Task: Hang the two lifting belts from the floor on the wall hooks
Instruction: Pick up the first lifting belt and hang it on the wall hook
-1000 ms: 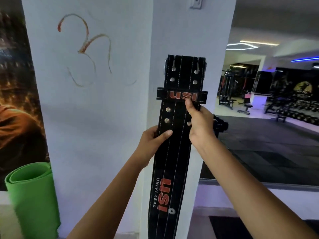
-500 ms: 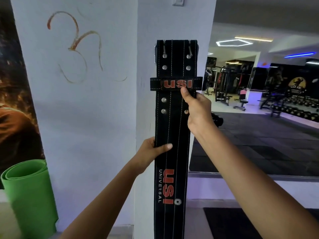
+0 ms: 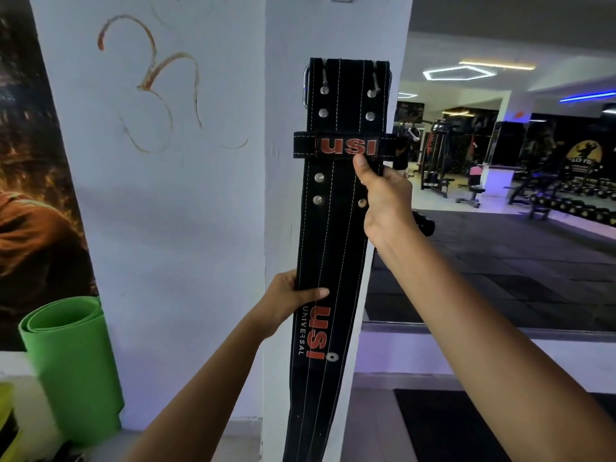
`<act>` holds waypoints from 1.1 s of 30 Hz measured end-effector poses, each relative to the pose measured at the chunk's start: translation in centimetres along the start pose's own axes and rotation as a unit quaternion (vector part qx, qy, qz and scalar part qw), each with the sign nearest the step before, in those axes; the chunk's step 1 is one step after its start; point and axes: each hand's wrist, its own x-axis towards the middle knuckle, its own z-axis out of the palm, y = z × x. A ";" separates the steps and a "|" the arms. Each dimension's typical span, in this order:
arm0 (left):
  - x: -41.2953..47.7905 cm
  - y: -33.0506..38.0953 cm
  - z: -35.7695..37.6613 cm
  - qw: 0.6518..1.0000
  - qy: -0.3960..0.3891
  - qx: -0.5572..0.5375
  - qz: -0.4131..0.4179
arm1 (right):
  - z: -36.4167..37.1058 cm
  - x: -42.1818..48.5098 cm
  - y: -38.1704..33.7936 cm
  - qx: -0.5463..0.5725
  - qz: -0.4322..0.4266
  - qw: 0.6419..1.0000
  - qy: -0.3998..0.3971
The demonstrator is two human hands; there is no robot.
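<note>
i've got one black lifting belt (image 3: 336, 228) upright against the white pillar (image 3: 333, 25), left hand (image 3: 286, 300) and right hand (image 3: 383, 198) both gripping it, no hook visible, second belt unseen.

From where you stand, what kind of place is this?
Most likely a gym. A rack of dumbbells and weight machines fill the room to the right, a rolled green mat leans on the wall, and both hands hold a black lifting belt.
</note>
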 end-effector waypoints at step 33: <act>5.3 13.3 1.5 0.966 0.148 -0.114 0.177 | -7.3 -3.9 8.6 -0.068 0.098 0.966 -0.228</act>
